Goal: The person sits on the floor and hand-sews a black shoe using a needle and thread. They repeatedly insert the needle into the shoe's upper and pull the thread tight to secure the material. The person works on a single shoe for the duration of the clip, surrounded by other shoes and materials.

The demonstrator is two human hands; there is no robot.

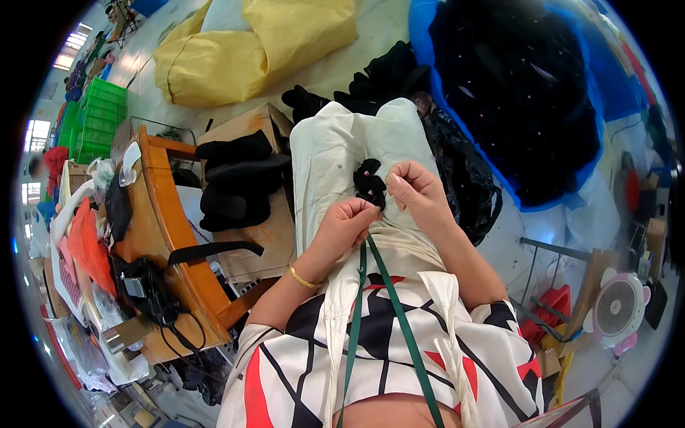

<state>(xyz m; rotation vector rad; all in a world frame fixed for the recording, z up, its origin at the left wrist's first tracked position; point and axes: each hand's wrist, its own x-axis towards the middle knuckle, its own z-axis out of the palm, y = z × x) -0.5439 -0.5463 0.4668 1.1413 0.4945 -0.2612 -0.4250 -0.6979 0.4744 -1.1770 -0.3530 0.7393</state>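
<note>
A small, crumpled black fabric piece [369, 180] lies over the pale cloth [328, 143] that covers my lap. The fingertips of my left hand [346, 222] are pinched together at its lower end. Just to the right of it is my right hand [419, 196], thumb and forefinger pressed together and the other fingers curled. Whatever is between those right fingertips is too small to make out. A green strap [392, 292] hangs down my front in two strands, which meet beside my left hand; its end is hidden there.
Black padded pieces [242, 178] rest on cardboard [257, 250] at my left, beside a wooden table [168, 214] with bags and a black pouch. A blue-lined bag of black pieces [514, 100] stands far right, yellow sacks [214, 64] far left. A fan [618, 303] is at right.
</note>
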